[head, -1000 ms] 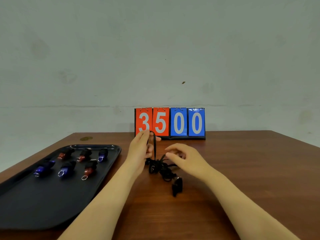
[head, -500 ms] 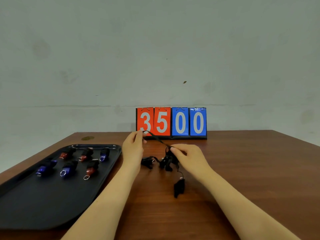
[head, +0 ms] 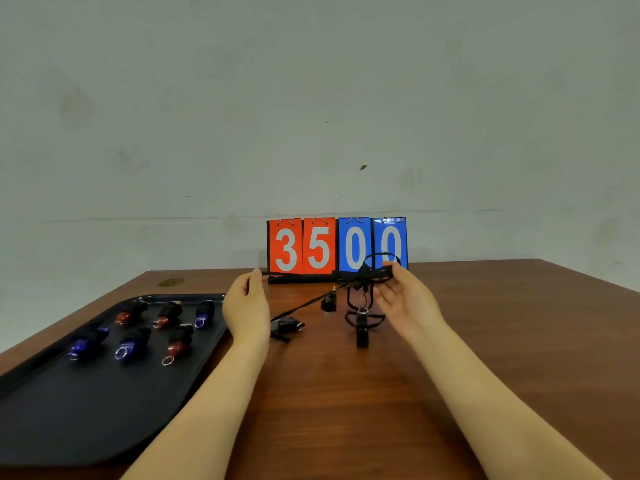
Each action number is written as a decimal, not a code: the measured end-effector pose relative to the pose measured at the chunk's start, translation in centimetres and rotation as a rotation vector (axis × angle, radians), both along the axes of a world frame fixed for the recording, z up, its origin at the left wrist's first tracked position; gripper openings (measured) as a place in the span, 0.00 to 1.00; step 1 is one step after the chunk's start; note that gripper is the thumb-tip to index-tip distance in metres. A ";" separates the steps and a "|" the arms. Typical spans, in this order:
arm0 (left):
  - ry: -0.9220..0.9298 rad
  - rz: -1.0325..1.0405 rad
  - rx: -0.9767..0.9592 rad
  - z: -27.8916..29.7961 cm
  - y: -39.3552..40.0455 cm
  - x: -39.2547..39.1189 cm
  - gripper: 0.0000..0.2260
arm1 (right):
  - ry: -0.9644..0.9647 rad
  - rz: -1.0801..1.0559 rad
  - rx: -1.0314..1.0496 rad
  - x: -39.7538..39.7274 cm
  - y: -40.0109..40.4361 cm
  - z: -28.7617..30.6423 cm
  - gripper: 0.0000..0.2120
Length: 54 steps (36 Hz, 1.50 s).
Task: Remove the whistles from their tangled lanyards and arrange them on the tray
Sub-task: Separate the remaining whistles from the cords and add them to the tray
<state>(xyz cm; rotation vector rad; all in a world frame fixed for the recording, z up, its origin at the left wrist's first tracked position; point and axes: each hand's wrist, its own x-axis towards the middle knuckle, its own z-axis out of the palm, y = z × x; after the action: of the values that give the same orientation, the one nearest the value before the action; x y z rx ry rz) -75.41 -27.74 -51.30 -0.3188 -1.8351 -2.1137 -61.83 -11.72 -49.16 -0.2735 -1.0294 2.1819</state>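
A flat black rectangular plastic tray [head: 62, 420] lies at the left of the brown wooden table [head: 519, 358]. Six small whistles rest on its far half in two rows of three. Far row, left to right: a red whistle [head: 130, 312], a second red whistle [head: 168, 314], a blue whistle [head: 204, 314]. Near row, left to right: a blue whistle [head: 88, 342], a second blue whistle [head: 133, 342], a red whistle [head: 178, 342] with a silver split ring at its near end.

Just right of the tray, the left hand [head: 246, 308] is raised above the table, fingers curled, pinching one end of a thin black lanyard cord [head: 304, 304]. The cord runs taut to the right into a knotted bundle of black lanyards [head: 363, 277], lifted clear of the table. A black clip [head: 285, 325] on the cord lies on the table beside the left wrist.

A black whistle [head: 362, 332] hangs below the bundle on a silver ring, its lower end at the table surface. A second small black piece [head: 329, 303] hangs left of it.

The right hand [head: 405, 299] grips the bundle between thumb and fingers.

A flip scoreboard [head: 337, 247] with red cards 3, 5 and blue cards 0, 0 stands at the far edge, behind the bundle
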 end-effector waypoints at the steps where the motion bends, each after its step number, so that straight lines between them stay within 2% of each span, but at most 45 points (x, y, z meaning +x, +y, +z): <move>1: 0.002 0.004 -0.023 0.0 0.1 0.0 0.11 | 0.009 0.014 0.021 0.1 -0.1 0.1 0.07; 4: -0.035 -0.001 -0.147 -0.2 0.1 -0.5 0.10 | -0.054 -0.032 0.175 0.2 -0.2 0.1 0.07; 8: -0.106 -0.068 -0.369 -0.9 0.2 -1.3 0.12 | -0.131 -0.030 0.254 -0.1 -0.5 -0.3 0.08; 12: -0.046 -0.131 -0.740 -1.3 0.9 -1.0 0.10 | -0.147 -0.007 0.254 -0.4 -0.9 -0.4 0.09; 14: 0.021 -0.141 -0.853 -1.5 1.4 -0.5 0.11 | -0.145 0.001 0.246 -0.5 -1.0 -0.5 0.09; 19: 0.289 -0.252 -0.791 -0.6 2.1 2.1 0.09 | -0.134 -0.004 0.245 -0.7 -1.1 -0.5 0.08; 23: 0.320 -0.438 -0.731 0.0 2.2 4.1 0.08 | -0.127 -0.014 0.252 -0.7 -1.0 -0.5 0.09; 27: 0.244 -0.592 -0.571 0.0 2.3 4.6 0.08 | -0.135 -0.016 0.289 -0.8 -1.2 -0.5 0.09; 31: 0.188 -0.610 -0.470 0.2 2.2 4.7 0.08 | -0.155 -0.019 0.343 -0.8 -1.2 -0.6 0.10; 34: 0.132 -0.625 -0.470 0.3 2.0 4.6 0.11 | -0.141 0.010 0.369 -0.8 -1.3 -0.6 0.09; 37: 0.024 -0.657 -0.463 0.4 2.2 4.5 0.13 | -0.113 0.066 0.375 -0.8 -1.4 -0.5 0.10; 40: -0.129 -0.745 -0.327 0.5 2.3 4.4 0.14 | -0.061 0.114 0.330 -0.7 -1.3 -0.4 0.11; 43: -0.170 -0.798 -0.245 0.9 2.1 4.4 0.14 | -0.069 0.075 0.347 -0.5 -1.0 -0.1 0.09; 46: -0.138 -0.795 -0.289 1.1 2.0 4.5 0.13 | -0.162 -0.077 0.450 -0.6 -0.9 0.0 0.09; 48: -0.076 -0.775 -0.386 1.0 2.1 4.4 0.14 | -0.206 -0.190 0.511 -0.6 -0.9 0.2 0.10; 52: 0.092 -0.731 -0.547 0.8 2.1 4.2 0.13 | -0.214 -0.339 0.576 -0.4 -0.7 0.1 0.10; 54: 0.241 -0.705 -0.639 0.6 1.9 4.0 0.09 | -0.211 -0.394 0.625 -0.4 -0.5 -0.1 0.10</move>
<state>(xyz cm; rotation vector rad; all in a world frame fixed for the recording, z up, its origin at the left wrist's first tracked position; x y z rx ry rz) -71.37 -25.83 -50.66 -1.4836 -2.4235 -1.6341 -62.25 -12.20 -49.24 -0.3771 -1.5654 1.4213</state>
